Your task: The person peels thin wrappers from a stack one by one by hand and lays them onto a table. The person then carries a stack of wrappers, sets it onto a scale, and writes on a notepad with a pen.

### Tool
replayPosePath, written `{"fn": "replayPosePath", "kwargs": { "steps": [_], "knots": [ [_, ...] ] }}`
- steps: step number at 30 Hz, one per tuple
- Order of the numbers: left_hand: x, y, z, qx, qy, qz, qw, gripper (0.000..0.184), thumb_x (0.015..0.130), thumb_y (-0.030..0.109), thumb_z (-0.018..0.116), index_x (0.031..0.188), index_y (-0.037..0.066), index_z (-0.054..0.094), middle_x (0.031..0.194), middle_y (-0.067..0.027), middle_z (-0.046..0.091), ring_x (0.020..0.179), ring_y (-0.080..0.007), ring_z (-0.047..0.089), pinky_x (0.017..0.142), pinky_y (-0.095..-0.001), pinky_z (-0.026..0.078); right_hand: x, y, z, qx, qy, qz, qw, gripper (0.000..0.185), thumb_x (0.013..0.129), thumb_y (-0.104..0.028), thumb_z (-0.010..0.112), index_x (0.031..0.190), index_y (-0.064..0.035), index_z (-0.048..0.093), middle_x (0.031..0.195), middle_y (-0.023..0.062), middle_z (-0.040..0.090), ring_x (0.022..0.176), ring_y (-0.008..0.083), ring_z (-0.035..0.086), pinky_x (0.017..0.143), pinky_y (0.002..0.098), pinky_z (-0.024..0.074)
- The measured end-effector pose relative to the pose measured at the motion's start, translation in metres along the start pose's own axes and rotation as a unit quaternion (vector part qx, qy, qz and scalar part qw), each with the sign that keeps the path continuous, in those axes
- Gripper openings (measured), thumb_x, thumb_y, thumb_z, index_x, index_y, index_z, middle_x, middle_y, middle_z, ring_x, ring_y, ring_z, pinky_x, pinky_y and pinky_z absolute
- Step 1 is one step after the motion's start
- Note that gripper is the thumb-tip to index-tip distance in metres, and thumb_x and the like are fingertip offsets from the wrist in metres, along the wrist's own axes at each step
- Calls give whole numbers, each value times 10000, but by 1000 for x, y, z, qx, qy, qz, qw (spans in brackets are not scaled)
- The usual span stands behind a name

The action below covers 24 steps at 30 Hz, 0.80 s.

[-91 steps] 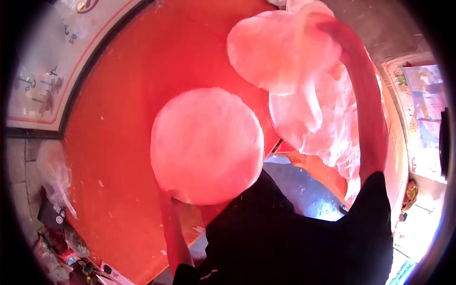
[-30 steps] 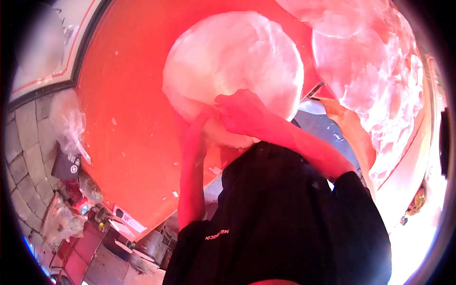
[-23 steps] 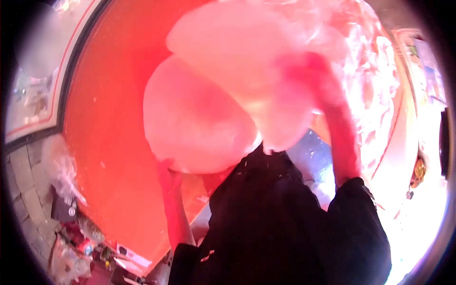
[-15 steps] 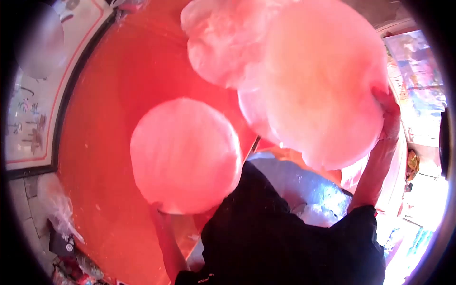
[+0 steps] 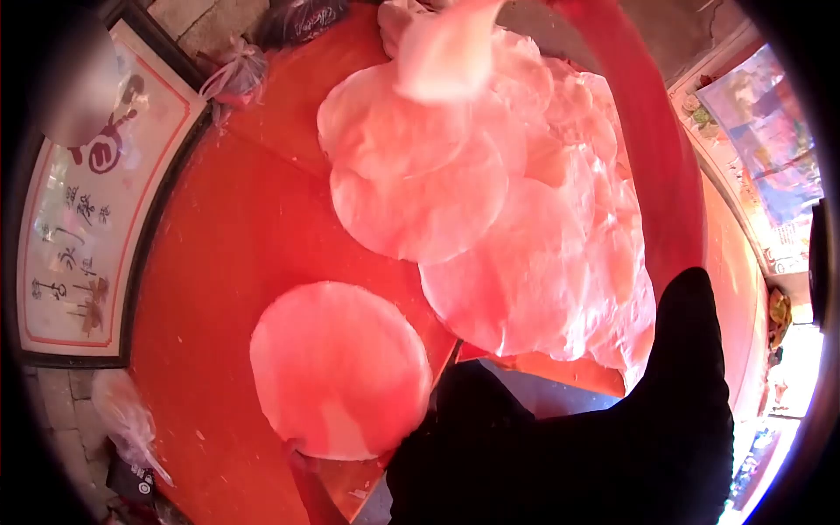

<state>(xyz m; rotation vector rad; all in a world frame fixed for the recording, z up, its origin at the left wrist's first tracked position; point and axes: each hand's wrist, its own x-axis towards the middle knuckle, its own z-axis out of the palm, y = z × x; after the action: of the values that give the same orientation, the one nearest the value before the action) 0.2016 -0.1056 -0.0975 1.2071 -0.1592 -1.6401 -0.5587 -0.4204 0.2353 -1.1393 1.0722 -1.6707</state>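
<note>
A round pale sheet lies flat on the red-orange table. My left hand touches the sheet's lower left edge; its fingers are small and partly hidden in the view. Beyond, many thin round sheets overlap in a wide spread across the table's right part. Over the far end of that spread hangs a blurred pale sheet, its upper part near the top edge of the view. My right arm stretches up there, and my right hand is cut off and blurred at the top edge.
A framed board with writing stands along the left side. Plastic bags lie at the far left corner and at the lower left. A dark gap shows beside my body. Colourful printed sheeting is at the right.
The lifted round sheet has moved from the right to the far end of the spread, with my right arm reaching up. My left hand remains at the near sheet's edge. The view has shifted.
</note>
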Motion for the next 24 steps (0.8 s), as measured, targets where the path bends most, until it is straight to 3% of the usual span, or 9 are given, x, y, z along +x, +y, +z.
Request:
{"fn": "replayPosePath", "kwargs": {
  "steps": [3, 7, 13, 14, 15, 18, 19, 21, 24],
  "knots": [
    [4, 0, -15, 57, 6, -2, 998, 430, 622, 84, 543, 1039, -18, 582, 993, -61, 615, 917, -235, 600, 822, -385, 524, 24, 12, -20, 15, 18, -16, 1000, 234, 810, -141, 606, 1012, -23, 592, 905, 103, 642, 829, 224, 634, 698, 331, 521],
    [5, 0, -13, 60, 28, 3, 998, 410, 617, 96, 558, 1010, -14, 594, 985, -62, 617, 940, -250, 595, 835, -397, 518, -41, 118, -17, -39, 71, 98, 992, 260, 850, -151, 594, 1075, -24, 569, 930, 124, 637, 810, 245, 650, 647, 334, 531],
    [17, 3, -61, 67, 3, -6, 998, 418, 632, 93, 559, 1036, -11, 589, 1004, -67, 616, 948, -256, 593, 847, -395, 508, -246, 254, 109, 59, -79, 279, 955, 332, 832, -64, 636, 1150, -7, 560, 942, 130, 661, 801, 219, 661, 650, 328, 542],
    [14, 4, -57, 71, -1, -6, 997, 418, 633, 93, 560, 1037, -11, 588, 1005, -67, 616, 949, -256, 593, 848, -395, 507, -276, 268, 131, 61, -69, 281, 955, 332, 832, -64, 636, 1150, -7, 560, 942, 130, 661, 801, 219, 661, 650, 328, 542],
    [11, 6, -55, 73, -5, -3, 997, 418, 634, 94, 560, 1039, -11, 587, 1006, -67, 615, 950, -255, 592, 848, -395, 507, -303, 273, 156, 32, -230, 153, 961, 358, 792, -109, 690, 1124, -34, 579, 964, 127, 655, 821, 204, 648, 659, 312, 532],
    [3, 13, -55, 82, -21, -2, 996, 419, 639, 95, 561, 1043, -10, 585, 1010, -67, 615, 952, -255, 591, 849, -394, 506, -415, 256, 290, -175, -215, 171, 946, 500, 699, -340, 765, 1094, -79, 604, 1016, 134, 628, 873, 239, 614, 755, 352, 502],
    [3, 14, -56, 83, -28, -1, 996, 419, 640, 96, 561, 1044, -10, 584, 1011, -67, 614, 953, -254, 591, 850, -394, 505, -438, 253, 317, -139, -253, 159, 944, 572, 715, -327, 745, 1184, -56, 561, 991, 135, 627, 881, 268, 613, 749, 409, 495],
    [0, 18, -62, 85, -44, -4, 995, 419, 643, 97, 561, 1047, -10, 583, 1013, -68, 614, 955, -254, 591, 851, -394, 504, -466, 223, 383, -309, -308, 67, 897, 591, 716, -390, 701, 1184, -59, 558, 1033, 176, 618, 911, 324, 607, 756, 456, 486],
    [3, 24, -55, 90, -69, 4, 994, 419, 647, 98, 562, 1051, -9, 581, 1016, -68, 613, 957, -253, 590, 852, -393, 503, -472, 212, 413, -329, -315, 134, 880, 545, 733, -398, 660, 1145, -49, 587, 1014, 195, 628, 915, 352, 607, 764, 451, 485]
  ]
}}
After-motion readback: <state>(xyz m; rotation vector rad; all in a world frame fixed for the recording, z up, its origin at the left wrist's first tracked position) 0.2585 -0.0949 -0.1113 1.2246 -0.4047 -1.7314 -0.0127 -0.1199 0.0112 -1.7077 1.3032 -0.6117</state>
